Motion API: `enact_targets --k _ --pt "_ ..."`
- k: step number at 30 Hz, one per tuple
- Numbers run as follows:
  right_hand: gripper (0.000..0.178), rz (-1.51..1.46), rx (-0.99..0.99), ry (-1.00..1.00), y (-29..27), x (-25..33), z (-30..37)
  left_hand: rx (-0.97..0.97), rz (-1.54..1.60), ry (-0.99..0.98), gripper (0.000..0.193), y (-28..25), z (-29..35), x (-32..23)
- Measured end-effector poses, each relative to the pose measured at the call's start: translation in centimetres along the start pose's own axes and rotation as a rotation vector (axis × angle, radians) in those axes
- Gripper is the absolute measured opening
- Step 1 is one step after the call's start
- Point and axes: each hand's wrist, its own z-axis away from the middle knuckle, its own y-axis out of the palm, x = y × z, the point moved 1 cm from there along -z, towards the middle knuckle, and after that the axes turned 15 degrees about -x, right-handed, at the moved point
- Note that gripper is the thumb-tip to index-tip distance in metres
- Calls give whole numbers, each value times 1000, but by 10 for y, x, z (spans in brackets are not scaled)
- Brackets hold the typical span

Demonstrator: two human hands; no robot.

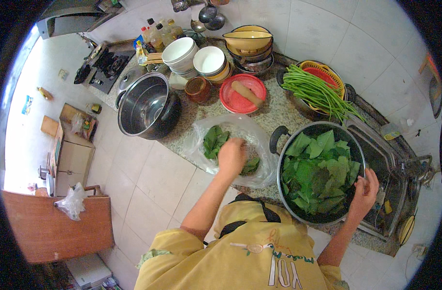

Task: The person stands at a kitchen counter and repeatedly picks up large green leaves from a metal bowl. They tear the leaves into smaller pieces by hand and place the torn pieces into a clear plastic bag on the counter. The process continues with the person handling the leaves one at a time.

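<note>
My left hand (pixel 232 157) is inside the mouth of a clear plastic bag (pixel 201 130) on the counter. Its fingers look drawn together, but their tips are hidden and anything between them cannot be made out. Green leaves (pixel 214 141) lie in the bag on both sides of this hand. To the right, a large dark pot (pixel 280 186) is heaped with broad green leaves (pixel 322 169). My right hand (pixel 365 194) grips the pot's right rim with bent fingers, beside the sink.
A deep empty pot (pixel 148 108) stands left of the bag. Behind are stacked white bowls (pixel 180 50), a brown jar (pixel 198 89) and a red strainer (pixel 242 87). Long green stalks (pixel 312 89) rest on a yellow basket. The sink (pixel 375 145) borders the leaf pot on the right.
</note>
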Motion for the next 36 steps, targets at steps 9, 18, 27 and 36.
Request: enact_targets --k 9,18,27,36 --pt "17 -139 120 116 1 9 12 104 -284 -251 31 17 -24 58" --pt "20 -150 406 172 24 40 34 379 1182 -747 25 -19 -7 -31" --pt "32 -300 463 -170 54 101 58 498 1115 -416 14 -43 17 -113" --pt "13 -519 435 307 48 99 57 589 1601 -852 17 -44 21 -124"
